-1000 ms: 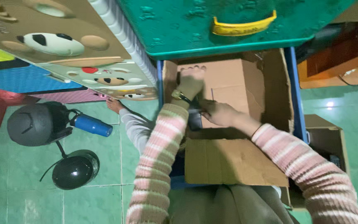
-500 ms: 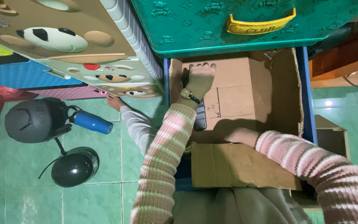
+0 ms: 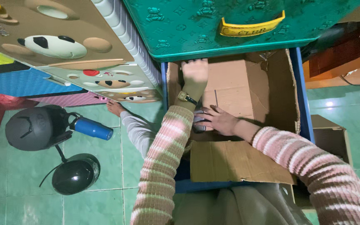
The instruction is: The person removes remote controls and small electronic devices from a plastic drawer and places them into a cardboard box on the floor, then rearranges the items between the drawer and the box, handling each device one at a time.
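Head view: I am looking down into a large open cardboard box (image 3: pixel 246 91) standing on a green tiled floor (image 3: pixel 101 166), its top end tucked under the edge of a green plastic drawer cabinet (image 3: pixel 196 29) with a yellow handle (image 3: pixel 251 27). The box's near flap (image 3: pixel 234 162) is folding outward toward me.

The left hand (image 3: pixel 194 75), wearing a wristwatch (image 3: pixel 186 98), is reaching to the far left corner of the box interior, fingers curled against the cardboard at the back wall; I cannot tell whether it is gripping anything. The right hand (image 3: pixel 217 121) is lying spread and released, palm down, on the box floor near the left wall, over a small dark object (image 3: pixel 198 125) that is mostly hidden.

Two dark helmets (image 3: pixel 34 129) and a blue cylinder (image 3: pixel 92 128) are lying on the floor, well apart to the left.

Risk, as I am judging it: the thin cardboard wall could be buckling under the left hand's pressure, and the low cabinet edge is leaving little clearance for lifting that hand.
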